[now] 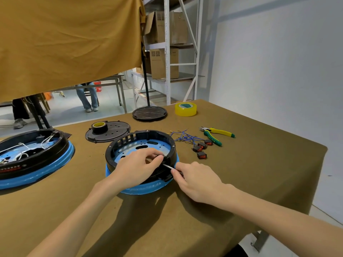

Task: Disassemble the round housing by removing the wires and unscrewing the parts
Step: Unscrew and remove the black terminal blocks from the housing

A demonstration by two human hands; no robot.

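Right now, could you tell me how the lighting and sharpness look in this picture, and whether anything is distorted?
Head view: even, soft light; the arms cast a dull shadow on the table toward the camera. The left hand and right hand at the round housing are sharp enough, while the thin metal tool catches a small glint. Wide-angle bending curves the shelf posts.

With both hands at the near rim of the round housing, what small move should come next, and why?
Probably turn the thin metal tool that the right hand pinches, while the left hand steadies the black rim of the housing. Its tip sits at the rim by the left fingertips, and the blue wires with switches already lie out on the table, so unscrewing seems left.
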